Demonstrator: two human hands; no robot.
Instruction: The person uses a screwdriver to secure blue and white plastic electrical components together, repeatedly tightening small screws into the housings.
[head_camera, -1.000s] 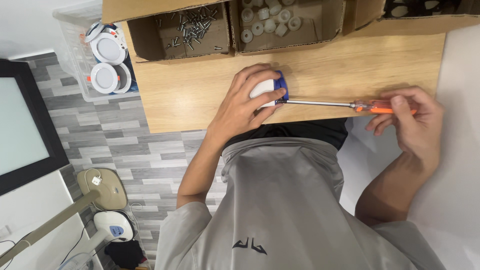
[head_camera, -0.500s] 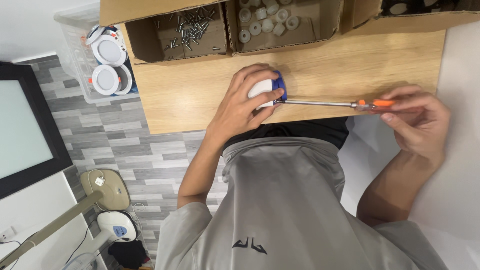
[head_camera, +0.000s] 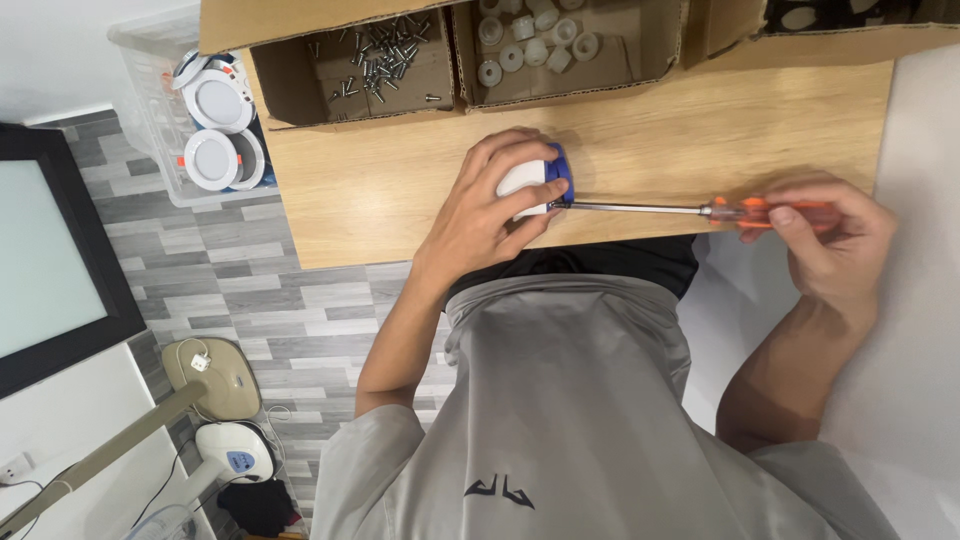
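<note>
My left hand (head_camera: 487, 210) is closed over a small white part with a blue ring (head_camera: 548, 178), pinning it to the wooden table (head_camera: 640, 140) near the front edge. My right hand (head_camera: 830, 240) grips the orange handle of a screwdriver (head_camera: 760, 210). Its long metal shaft (head_camera: 635, 208) lies level over the table, and its tip meets the blue side of the part. My fingers hide most of the white part.
At the table's back, an open cardboard box holds loose screws (head_camera: 385, 60); a second compartment holds several white round pieces (head_camera: 535, 45). A clear bin with round white lamp fittings (head_camera: 215, 130) stands on the floor at left, near a dark screen (head_camera: 50, 260).
My right hand has shifted its fingers around the screwdriver handle. My left hand and the part have stayed put.
</note>
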